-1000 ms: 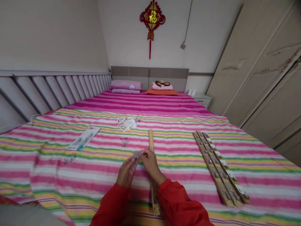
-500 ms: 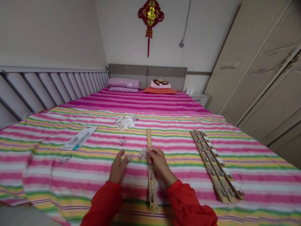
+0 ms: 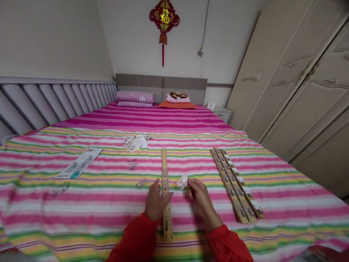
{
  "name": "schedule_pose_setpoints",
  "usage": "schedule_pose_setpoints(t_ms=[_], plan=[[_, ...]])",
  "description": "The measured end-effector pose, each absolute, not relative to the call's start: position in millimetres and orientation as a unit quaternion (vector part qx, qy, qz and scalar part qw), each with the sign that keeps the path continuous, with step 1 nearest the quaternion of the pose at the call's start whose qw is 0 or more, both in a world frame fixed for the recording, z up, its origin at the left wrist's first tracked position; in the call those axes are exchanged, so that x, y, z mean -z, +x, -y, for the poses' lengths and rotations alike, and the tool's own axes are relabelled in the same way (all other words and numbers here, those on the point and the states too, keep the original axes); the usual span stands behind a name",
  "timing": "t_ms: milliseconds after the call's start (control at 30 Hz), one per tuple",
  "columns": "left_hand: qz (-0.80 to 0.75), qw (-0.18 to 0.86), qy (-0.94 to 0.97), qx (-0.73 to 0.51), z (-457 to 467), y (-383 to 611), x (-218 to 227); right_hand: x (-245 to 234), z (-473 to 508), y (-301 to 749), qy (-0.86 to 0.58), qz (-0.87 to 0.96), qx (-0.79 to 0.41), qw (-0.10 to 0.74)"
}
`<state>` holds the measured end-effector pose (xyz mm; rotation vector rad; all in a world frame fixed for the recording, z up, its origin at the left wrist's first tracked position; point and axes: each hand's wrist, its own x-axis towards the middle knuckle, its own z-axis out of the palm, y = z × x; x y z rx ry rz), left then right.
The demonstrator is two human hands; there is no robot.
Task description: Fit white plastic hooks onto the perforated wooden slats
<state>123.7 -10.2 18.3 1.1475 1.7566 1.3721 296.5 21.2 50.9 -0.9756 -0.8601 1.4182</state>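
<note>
Currently, a clear-backed hook is being pinched at its edge by the right hand, thumb and fingertip brought together on it. It is being held just right of the single wooden strip, apart from it. The left hand is being held with thumb and fingers spread wide, nothing seen in its grasp; its thumb is being extended across the strip, but whether contact is being made cannot be told. Metal pieces are being carried along that strip. Left of it, a small hook is lying on the striped bed cover, with loose hooks beyond. Crumpled packaging is resting farther back; a hook card and wire loops are lying at far left. Three wooden strips are being kept side by side at right, white discs being borne by the rightmost.
</note>
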Motion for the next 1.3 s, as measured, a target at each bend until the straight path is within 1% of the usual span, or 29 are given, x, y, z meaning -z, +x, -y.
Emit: schedule_pose_setpoints(t_ms=[100, 300, 533, 633, 700, 867, 933, 1100, 1300], plan=[[-0.694, 0.263, 0.505, -0.441, 4, 133, -23, -52, -15, 299, -0.406, 0.366, -0.605, 0.578], [-0.761, 0.229, 0.525, -0.303, -5, 142, -41, -53, -11, 299, -0.390, 0.377, -0.625, 0.561], [-0.762, 0.240, 0.535, -0.276, 3, 146, -44, -48, -28, 296, -0.401, 0.392, -0.626, 0.542], [-0.745, 0.261, 0.537, -0.296, 10, 141, -39, -46, -40, 294, -0.411, 0.414, -0.620, 0.525], [-0.719, 0.267, 0.544, -0.340, 11, 134, -34, -46, -50, 292, -0.413, 0.426, -0.615, 0.519], [-0.629, 0.209, 0.569, -0.487, -13, 101, -22, -46, -86, 282, -0.414, 0.457, -0.625, 0.479], [-0.612, 0.210, 0.558, -0.520, -28, 91, -20, -44, -101, 274, -0.417, 0.477, -0.623, 0.459], [-0.592, 0.229, 0.543, -0.550, -56, 86, -13, -38, -134, 251, -0.428, 0.512, -0.619, 0.414], [-0.581, 0.197, 0.556, -0.561, -71, 92, -1, -33, -158, 233, -0.441, 0.541, -0.615, 0.366]])
